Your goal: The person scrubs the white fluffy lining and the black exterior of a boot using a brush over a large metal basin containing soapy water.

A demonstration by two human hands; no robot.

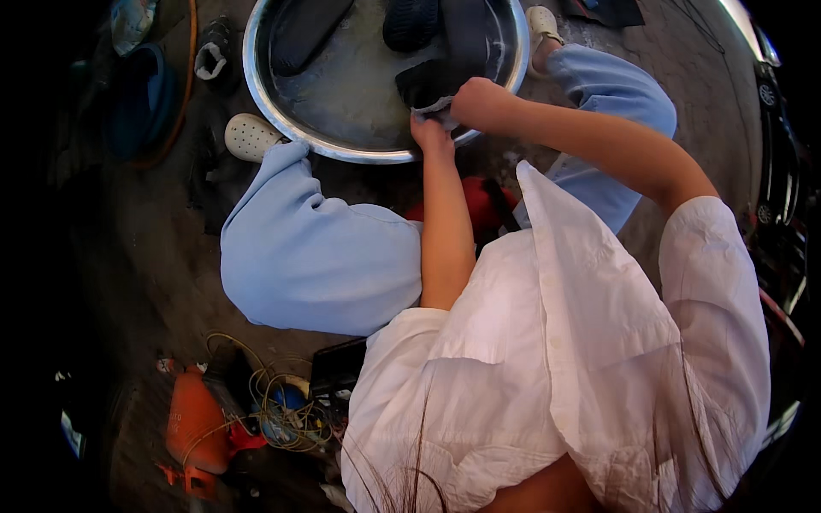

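Observation:
A wide metal basin (333,151) with cloudy water stands before me. Over its near right edge, a dark boot (428,82) lies with its opening towards me and a pale grey lining along the rim. My left hand (432,133) pinches that lining from the near side. Beside it, my right hand (482,104) is closed in a fist on the boot's rim; its fingertips are hidden. Farther into the basin are a dark ribbed shoe (410,24) and a long, dark, flat piece (306,35), possibly a sole, both cut off by the picture's top.
Left of the basin are a fleece-lined boot (211,54), a blue tub (138,106) and an orange hose (187,90). My clog (251,136) touches the basin's left side. Behind me lie an orange container (194,423) and tangled yellow cord (292,417). Dark cars (777,147) stand far right.

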